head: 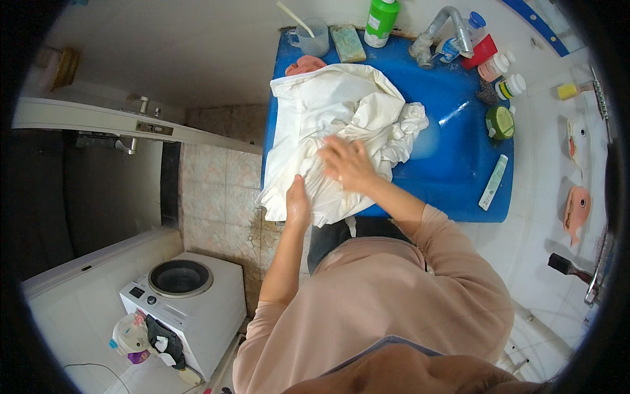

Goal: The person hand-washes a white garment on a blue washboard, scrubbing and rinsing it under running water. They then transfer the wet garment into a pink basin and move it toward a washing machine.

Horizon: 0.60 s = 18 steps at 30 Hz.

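Observation:
A crumpled white garment (320,113) lies over the left part of a blue sink (457,182), its near edge reaching the sink's front rim. My left hand (298,202) holds the cloth near that edge, thumb on top and the fingers hidden beneath. On the middle of the garment rests my right hand (347,165), blurred, with its fingers spread; whether it pinches any cloth is not visible. A salmon-coloured cloth (305,65) shows behind the garment's far left corner. Whitish, cloudy water (425,140) is in the basin to the right of the cloth.
Along the back stand a plastic mug (315,42), a soap bar (348,44), a green bottle (381,22) and a metal faucet (438,37). Several containers and a tube (493,182) line the right side. A white washing machine (206,295) stands lower left, near a door (206,138).

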Motion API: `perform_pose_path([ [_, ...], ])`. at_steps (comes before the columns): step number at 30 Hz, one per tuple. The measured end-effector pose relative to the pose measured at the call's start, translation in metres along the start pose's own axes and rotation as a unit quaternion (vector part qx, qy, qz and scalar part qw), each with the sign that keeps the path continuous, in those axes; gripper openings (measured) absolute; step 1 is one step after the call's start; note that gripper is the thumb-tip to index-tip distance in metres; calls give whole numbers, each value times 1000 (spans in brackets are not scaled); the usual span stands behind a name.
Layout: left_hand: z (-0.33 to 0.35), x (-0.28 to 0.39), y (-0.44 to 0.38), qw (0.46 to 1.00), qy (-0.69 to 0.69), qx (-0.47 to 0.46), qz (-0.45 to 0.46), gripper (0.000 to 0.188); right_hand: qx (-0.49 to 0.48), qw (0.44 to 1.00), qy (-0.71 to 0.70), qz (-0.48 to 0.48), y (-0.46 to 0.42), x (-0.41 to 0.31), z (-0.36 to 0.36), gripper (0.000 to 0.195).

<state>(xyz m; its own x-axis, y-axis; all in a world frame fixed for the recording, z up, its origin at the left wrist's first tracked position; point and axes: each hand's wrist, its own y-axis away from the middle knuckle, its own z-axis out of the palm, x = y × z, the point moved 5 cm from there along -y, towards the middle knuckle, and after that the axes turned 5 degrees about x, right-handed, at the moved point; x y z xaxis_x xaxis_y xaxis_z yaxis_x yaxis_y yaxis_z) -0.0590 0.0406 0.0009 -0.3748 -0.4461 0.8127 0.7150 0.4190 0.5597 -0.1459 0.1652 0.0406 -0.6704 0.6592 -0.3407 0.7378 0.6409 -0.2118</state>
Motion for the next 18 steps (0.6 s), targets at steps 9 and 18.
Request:
perform_pose_path([
  [9, 17, 35, -2, 869, -459, -112, 149, 27, 122, 896, -363, 223, 38, 148, 10, 42],
  [18, 194, 26, -53, 629, -718, -153, 256, 32, 181, 405, -807, 390, 122, 147, -16, 51],
])
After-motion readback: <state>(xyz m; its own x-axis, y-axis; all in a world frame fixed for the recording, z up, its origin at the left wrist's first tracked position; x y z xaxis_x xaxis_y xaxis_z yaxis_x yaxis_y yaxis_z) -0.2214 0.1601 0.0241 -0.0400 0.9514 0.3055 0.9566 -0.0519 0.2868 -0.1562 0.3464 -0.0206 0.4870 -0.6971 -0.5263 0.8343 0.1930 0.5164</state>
